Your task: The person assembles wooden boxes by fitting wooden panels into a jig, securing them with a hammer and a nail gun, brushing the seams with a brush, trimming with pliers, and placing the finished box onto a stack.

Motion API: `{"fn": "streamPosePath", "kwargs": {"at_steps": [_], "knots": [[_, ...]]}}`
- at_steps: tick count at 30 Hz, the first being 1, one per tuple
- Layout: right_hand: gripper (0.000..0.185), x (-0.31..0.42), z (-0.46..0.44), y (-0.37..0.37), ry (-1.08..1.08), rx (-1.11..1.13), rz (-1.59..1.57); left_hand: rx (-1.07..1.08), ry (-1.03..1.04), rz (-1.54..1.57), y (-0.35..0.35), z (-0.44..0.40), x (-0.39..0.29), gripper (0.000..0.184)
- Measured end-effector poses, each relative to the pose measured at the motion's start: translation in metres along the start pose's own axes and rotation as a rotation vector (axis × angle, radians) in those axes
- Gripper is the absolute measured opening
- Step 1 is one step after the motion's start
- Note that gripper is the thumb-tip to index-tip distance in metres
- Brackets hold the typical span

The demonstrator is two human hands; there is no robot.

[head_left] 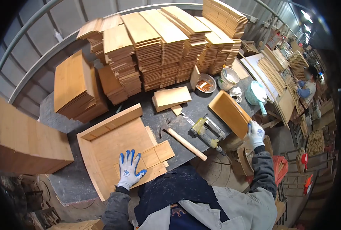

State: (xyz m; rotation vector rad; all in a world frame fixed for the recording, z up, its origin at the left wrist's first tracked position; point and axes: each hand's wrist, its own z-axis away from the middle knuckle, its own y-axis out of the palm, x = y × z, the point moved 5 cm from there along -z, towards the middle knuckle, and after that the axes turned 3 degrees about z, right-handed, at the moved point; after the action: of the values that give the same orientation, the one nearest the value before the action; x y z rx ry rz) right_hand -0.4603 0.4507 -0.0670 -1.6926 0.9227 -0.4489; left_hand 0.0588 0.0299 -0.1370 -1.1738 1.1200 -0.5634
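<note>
My left hand (130,171), in a white glove with blue fingertips, lies with fingers spread on a thin grooved wooden panel (149,156). Beneath that panel is a partly built wooden drawer or tray (101,153) with raised sides at the left and back. To the right, my right hand (256,135), gloved alike, grips the near corner of a wooden board (229,113) that slants over the table edge. A claw hammer (186,143) with a pale handle and a nail gun (205,129) with its hose lie between my hands.
Tall stacks of wooden panels (147,34) line the back of the dark table (74,189). More board stacks (25,142) stand at left. A metal bowl (206,83), a white bucket (228,78) and a turquoise pot (256,92) sit back right. Another person (306,89) works farther right.
</note>
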Motion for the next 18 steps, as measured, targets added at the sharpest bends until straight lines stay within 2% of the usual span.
{"fn": "streamPosePath", "kwargs": {"at_steps": [1,4,5,7,8,10,11,13,14,15,18], "knots": [[0.029,0.005,-0.003,-0.017,-0.024,-0.050,-0.038,-0.003,-0.024,-0.007,-0.005,0.000,0.001,0.084],[0.023,0.059,-0.022,-0.090,-0.191,-0.130,-0.251,-0.330,-0.074,0.104,-0.057,0.000,0.011,0.085],[0.023,0.083,-0.030,-0.110,-0.224,-0.108,-0.284,-0.409,-0.109,0.151,-0.076,-0.004,0.016,0.085],[0.023,0.146,-0.044,-0.139,-0.340,0.108,-0.504,-0.550,-0.161,0.404,-0.110,-0.006,0.026,0.077],[0.023,0.181,-0.049,-0.152,-0.364,0.128,-0.524,-0.548,-0.196,0.389,-0.126,-0.007,0.032,0.077],[0.026,0.264,-0.057,-0.175,-0.611,0.193,-0.576,-0.472,-0.096,0.440,-0.148,-0.007,0.036,0.069],[0.026,0.295,-0.062,-0.180,-0.632,0.203,-0.592,-0.476,-0.122,0.429,-0.149,0.001,0.040,0.069],[0.025,0.350,-0.067,-0.183,-0.798,0.357,-0.607,-0.397,-0.282,0.710,-0.139,0.014,0.057,0.060],[0.025,0.369,-0.072,-0.181,-0.819,0.362,-0.612,-0.359,-0.358,0.856,-0.131,0.020,0.064,0.056],[0.023,0.388,-0.073,-0.176,-0.889,0.355,-0.640,-0.372,-0.374,0.854,-0.124,0.028,0.066,0.056],[0.022,0.434,-0.072,-0.160,-1.037,0.344,-0.696,-0.505,-0.541,1.261,-0.088,0.056,0.080,0.044]]}}
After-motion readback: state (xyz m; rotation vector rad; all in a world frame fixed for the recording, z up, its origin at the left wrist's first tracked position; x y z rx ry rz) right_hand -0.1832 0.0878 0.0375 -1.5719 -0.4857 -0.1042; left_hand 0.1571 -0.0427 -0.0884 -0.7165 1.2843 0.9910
